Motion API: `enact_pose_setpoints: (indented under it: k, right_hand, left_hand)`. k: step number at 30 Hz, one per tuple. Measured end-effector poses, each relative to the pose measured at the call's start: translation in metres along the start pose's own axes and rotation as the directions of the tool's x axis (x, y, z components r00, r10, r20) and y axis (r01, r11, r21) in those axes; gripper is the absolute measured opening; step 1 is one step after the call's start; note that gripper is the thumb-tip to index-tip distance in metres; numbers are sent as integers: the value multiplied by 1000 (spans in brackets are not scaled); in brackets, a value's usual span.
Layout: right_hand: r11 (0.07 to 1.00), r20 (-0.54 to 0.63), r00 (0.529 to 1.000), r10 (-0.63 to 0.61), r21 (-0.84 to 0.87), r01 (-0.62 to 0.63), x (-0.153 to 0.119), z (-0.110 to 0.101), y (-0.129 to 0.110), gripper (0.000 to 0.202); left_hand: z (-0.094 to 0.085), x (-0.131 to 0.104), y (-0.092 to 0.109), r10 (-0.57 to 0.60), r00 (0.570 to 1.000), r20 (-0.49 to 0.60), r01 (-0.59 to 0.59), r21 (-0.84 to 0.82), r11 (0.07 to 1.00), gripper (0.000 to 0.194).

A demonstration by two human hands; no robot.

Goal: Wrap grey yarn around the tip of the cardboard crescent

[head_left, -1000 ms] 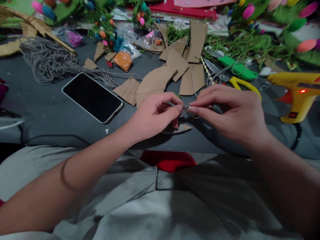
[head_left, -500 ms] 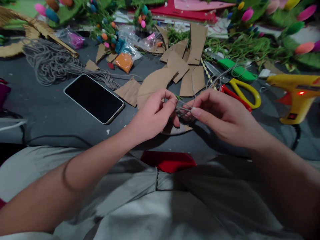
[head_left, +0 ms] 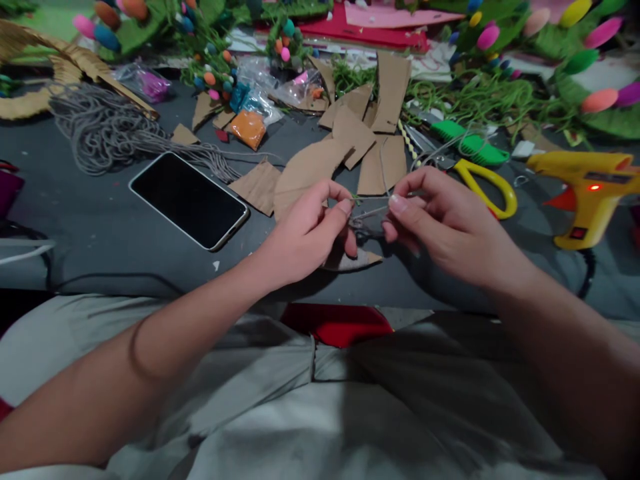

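Note:
My left hand [head_left: 320,227] pinches thin grey cord [head_left: 371,212] between thumb and forefinger, just in front of a rounded cardboard piece [head_left: 307,163]. To its right, my right hand [head_left: 435,223] is closed on the same cord with thumb and forefinger, and a strand runs between the two hands. Another strand rises from the right fingertips over a cardboard scrap [head_left: 370,170]. Under the left fingers lies a curved cardboard piece [head_left: 353,261] with a greyish surface. Small loops of cord by the left fingers are too blurred to make out fully.
A phone [head_left: 189,200] and a tangled grey cord bundle [head_left: 95,127] lie left. Yellow-handled scissors [head_left: 507,193], a green clip-like object [head_left: 470,141] and a glue gun [head_left: 590,193] with a lit red light are right. Decorated greenery [head_left: 520,93] lines the back.
My right hand has moved slightly right and up, away from my left hand, and the cord between them is stretched straighter. My left hand has barely moved.

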State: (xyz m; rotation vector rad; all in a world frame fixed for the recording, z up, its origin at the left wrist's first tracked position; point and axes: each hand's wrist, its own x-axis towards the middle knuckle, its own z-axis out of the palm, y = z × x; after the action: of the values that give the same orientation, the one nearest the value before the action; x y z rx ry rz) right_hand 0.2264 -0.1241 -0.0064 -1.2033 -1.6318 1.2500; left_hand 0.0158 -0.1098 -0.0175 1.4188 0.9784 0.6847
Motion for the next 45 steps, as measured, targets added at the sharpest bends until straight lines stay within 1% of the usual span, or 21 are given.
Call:
enact_pose_setpoints:
  k: [3,7,10,13,15,18,19,21,23,26,28,31,34,38,45]
  right_hand:
    - [998,-24,1000,-8,-63,6,0,-5,-5,25]
    - [986,-92,995,-33,-168,18,0,-13,-10,24]
    - [982,-109,993,-50,-184,29,0,-15,-11,23]
    - [982,-127,989,-70,-185,46,0,-14,-12,24]
    - [981,-147,986,-82,-187,54,-1,-14,-12,24]
    - [975,-150,982,-111,-207,79,-1,-15,-10,21]
    - [972,-140,983,-122,-218,90,0,-15,-9,19]
    - [959,-111,983,-145,-262,112,0,-16,-6,16]
    - [919,-92,978,-187,-369,141,0,-17,-4,12]
    - [801,-49,948,-314,-550,236,0,-14,-2,15]
    - [755,-4,932,-362,-587,291,-1,-10,-1,21]
    - [770,58,940,-336,-557,310,-2,-3,0,20]
    - [827,88,951,-298,-473,303,-2,4,1,9]
    - [898,40,964,-264,-356,260,-2,5,2,9]
    - [912,2,965,-263,-327,249,0,2,0,6]
  left_hand:
    - [0,1,-2,9,1000,3,-9,-14,1000,11]
    - [0,1,-3,19,1000,3,-19,-13,1000,15]
    - [0,0,-2,14,1000,10,-14,-25,1000,14]
    - [-1,-1,0,-19,1000,21,20,-69,997,8]
    - [-3,-3,1,-22,999,36,25,-86,996,14]
    - [-4,-5,1,13,999,53,-11,-46,999,30]
    - [-4,-5,0,25,998,54,-24,-30,999,32]
    - [-5,-5,-2,43,998,54,-42,-11,999,29]
    - [-4,-5,-4,51,997,59,-51,0,999,19]
    - [-4,-4,-5,46,997,57,-47,9,999,9]
    - [-4,-4,-4,40,997,61,-40,-2,999,8]
    - [-5,-3,-2,45,996,81,-43,-30,999,6]
    - [-6,-3,0,47,995,84,-44,-38,998,6]
    - [-6,-2,-1,28,998,58,-25,-50,998,7]
    - [-3,-1,-1,-8,1000,-4,8,-43,999,6]
